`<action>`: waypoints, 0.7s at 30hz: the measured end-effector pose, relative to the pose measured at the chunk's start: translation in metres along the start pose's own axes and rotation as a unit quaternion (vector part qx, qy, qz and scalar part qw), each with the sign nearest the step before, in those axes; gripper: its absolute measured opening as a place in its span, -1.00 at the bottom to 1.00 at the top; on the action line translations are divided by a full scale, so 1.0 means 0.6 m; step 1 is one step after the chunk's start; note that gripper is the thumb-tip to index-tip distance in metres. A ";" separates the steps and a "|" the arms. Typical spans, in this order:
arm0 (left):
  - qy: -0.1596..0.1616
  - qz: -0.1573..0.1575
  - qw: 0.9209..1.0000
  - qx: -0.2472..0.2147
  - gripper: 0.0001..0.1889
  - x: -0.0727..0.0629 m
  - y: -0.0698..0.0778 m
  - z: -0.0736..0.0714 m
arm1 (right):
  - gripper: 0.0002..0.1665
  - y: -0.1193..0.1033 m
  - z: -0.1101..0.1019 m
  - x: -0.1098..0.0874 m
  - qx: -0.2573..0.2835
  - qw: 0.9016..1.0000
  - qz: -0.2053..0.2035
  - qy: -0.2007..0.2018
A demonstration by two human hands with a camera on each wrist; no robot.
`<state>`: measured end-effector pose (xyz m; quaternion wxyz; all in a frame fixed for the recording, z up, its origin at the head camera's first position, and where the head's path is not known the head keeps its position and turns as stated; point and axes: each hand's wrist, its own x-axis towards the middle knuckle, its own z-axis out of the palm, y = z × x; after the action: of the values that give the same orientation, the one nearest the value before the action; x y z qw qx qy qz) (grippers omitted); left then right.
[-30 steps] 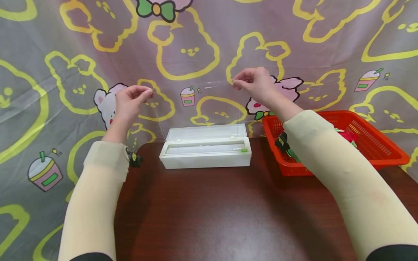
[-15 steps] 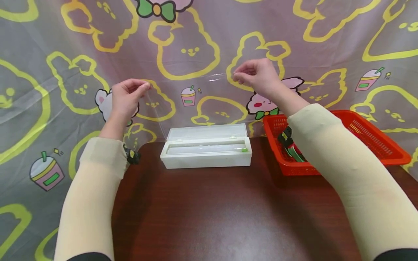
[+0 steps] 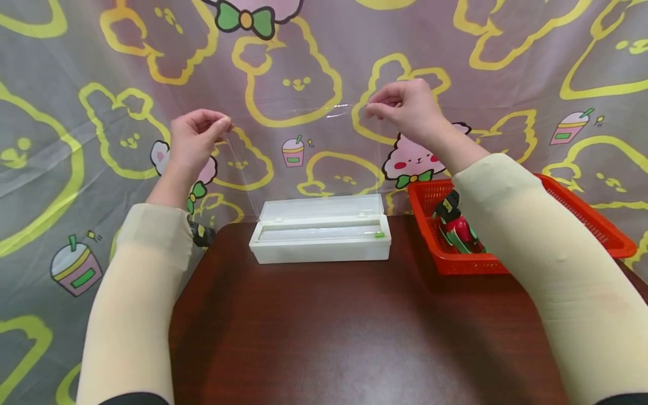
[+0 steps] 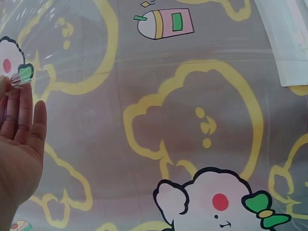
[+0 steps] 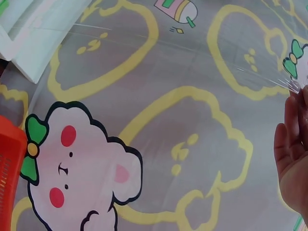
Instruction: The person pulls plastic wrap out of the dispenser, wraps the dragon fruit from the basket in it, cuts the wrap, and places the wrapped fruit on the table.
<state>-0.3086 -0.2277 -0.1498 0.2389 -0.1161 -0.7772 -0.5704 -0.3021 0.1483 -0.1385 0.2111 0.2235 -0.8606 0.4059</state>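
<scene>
A sheet of clear cling film [image 3: 339, 111] is stretched upward from a white dispenser box [image 3: 320, 253], visible mostly by its glints and side edges. My left hand [image 3: 194, 138] pinches its upper left corner between thumb and fingers. The upper right corner is pinched by my right hand [image 3: 411, 107], held slightly higher. In the left wrist view, creases in the film gather at the left hand [image 4: 21, 139]; the right wrist view has similar creases running to the right hand [image 5: 293, 154]. The box's lid [image 3: 324, 208] stands raised, and a green slider [image 3: 379, 235] sits at its right end.
A red plastic basket [image 3: 468, 264] with red and green items [image 3: 458, 230] stands right of the box, partly hidden by my right sleeve. Behind the brown table [image 3: 324, 332] hangs a cartoon-patterned curtain [image 3: 314, 56], close behind the box.
Both hands have risen, drawing the cling film higher above the box. The left hand has also shifted slightly left. Box and basket stay in place.
</scene>
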 end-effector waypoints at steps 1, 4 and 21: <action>0.000 0.004 1.000 -0.005 -0.93 0.000 0.002 0.000 | -0.73 -0.001 -0.001 0.000 -0.002 1.000 -0.001 0.002; 0.000 0.013 1.000 -0.019 -0.93 0.000 0.008 0.000 | -0.72 -0.004 -0.005 0.001 -0.003 1.000 0.003 0.007; 0.014 0.023 0.999 -0.039 -0.74 -0.005 0.038 -0.004 | -0.70 -0.022 -0.022 0.007 0.052 0.998 0.005 0.027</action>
<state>-0.2949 -0.2220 -0.1316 0.2584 -0.1350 -0.7480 -0.5962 -0.2958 0.1504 -0.1205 0.2204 0.2193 -0.8336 0.4566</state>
